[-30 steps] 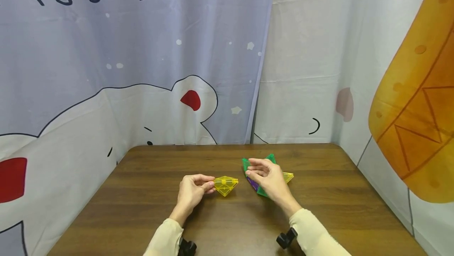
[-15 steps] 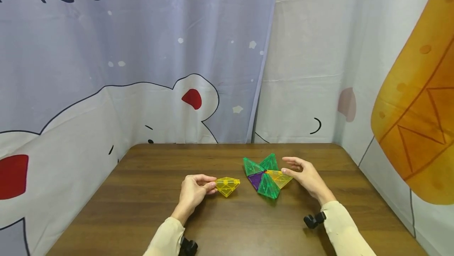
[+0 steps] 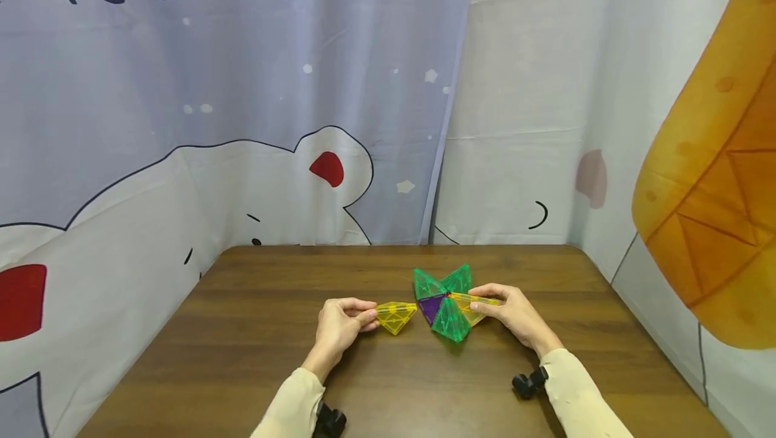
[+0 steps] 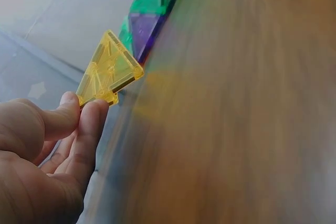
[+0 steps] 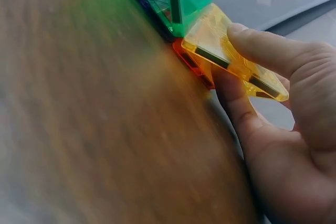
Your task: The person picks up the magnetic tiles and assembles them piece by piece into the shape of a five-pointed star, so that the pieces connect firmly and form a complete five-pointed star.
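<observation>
My left hand (image 3: 339,327) pinches a pair of joined yellow translucent magnetic tiles (image 3: 395,317) between thumb and fingers; in the left wrist view these triangular tiles (image 4: 107,72) stand out past the fingertips. Just right of them is a star-like build of magnetic tiles, with green tiles (image 3: 451,322) raised around a purple tile (image 3: 430,306). On its right side, my right hand (image 3: 515,317) grips a yellow tile pair (image 3: 465,303), thumb on the near face and fingers behind. An orange tile (image 5: 194,64) shows low beside it in the right wrist view.
Everything is over a brown wooden table (image 3: 254,370) with rounded far corners. A printed curtain (image 3: 273,87) hangs right behind its back edge and along both sides. Each wrist carries a small black camera mount (image 3: 529,383).
My right hand has swung right from over the build and now grips its yellow tile pair. The build has shifted slightly left. My left hand has moved a little right with its yellow tiles.
</observation>
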Motion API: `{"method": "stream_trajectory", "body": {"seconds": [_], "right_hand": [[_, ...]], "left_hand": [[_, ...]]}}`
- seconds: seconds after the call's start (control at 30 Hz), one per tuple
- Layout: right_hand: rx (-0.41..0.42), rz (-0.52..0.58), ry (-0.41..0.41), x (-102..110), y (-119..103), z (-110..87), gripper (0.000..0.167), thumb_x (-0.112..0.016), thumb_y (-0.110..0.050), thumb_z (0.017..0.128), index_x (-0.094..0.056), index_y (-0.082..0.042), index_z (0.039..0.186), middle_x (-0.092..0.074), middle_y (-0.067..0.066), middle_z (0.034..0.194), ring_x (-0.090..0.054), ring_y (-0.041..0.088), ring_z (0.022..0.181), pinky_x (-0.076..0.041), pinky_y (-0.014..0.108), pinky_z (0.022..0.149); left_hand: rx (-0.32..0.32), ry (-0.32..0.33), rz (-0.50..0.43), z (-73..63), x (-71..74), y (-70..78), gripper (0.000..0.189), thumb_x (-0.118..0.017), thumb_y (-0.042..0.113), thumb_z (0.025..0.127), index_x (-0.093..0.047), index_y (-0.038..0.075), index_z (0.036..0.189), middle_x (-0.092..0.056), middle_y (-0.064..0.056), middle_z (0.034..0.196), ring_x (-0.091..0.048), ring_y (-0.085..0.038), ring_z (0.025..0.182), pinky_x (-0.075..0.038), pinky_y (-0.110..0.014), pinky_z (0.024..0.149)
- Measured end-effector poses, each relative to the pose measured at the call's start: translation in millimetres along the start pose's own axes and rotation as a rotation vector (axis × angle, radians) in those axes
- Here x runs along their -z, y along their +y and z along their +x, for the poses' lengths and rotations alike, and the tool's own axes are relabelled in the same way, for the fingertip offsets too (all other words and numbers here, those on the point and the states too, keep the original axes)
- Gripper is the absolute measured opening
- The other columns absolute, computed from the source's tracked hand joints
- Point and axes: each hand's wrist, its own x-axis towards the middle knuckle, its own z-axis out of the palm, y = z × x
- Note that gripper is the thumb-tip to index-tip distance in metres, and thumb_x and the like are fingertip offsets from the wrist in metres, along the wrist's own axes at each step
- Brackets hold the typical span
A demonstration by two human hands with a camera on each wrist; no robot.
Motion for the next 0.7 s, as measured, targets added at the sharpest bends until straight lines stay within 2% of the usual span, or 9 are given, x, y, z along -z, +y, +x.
{"method": "stream_trajectory", "body": {"seconds": [0.2, 0.4, 0.7], "right_hand": [[0.007, 0.010, -0.020, -3, 0, 1.4, 0.039, -0.088, -0.019, 0.099, -0.074, -0.001, 0.131, -0.070, 0.020, 0.135, -0.072, 0.019, 0.104, -0.060, 0.026, 0.086], [0.007, 0.014, -0.046, -15, 1, 2.0, 0.038, -0.088, -0.017, 0.098, -0.072, 0.000, 0.129, -0.068, 0.021, 0.135, -0.073, 0.023, 0.105, -0.061, 0.026, 0.086], [0.018, 0.079, -0.095, -22, -4, 4.1, 0.041, -0.088, -0.013, 0.098, -0.067, 0.004, 0.129, -0.065, 0.023, 0.130, -0.075, 0.022, 0.101, -0.062, 0.027, 0.083]], "left_hand": [[-0.018, -0.021, -0.006, 13.4, -20.6, -0.7, 0.015, -0.085, -0.007, 0.093, -0.084, -0.008, 0.108, -0.082, -0.026, 0.099, -0.084, -0.030, 0.079, -0.068, -0.033, 0.073], [-0.022, -0.028, -0.015, 19.1, -28.5, -7.6, 0.015, -0.085, -0.007, 0.093, -0.083, -0.010, 0.108, -0.082, -0.027, 0.099, -0.084, -0.031, 0.080, -0.068, -0.033, 0.073], [-0.019, -0.023, -0.005, 27.5, -37.6, -2.4, 0.015, -0.087, -0.003, 0.094, -0.084, -0.007, 0.108, -0.082, -0.023, 0.094, -0.083, -0.025, 0.076, -0.067, -0.031, 0.072]]}}
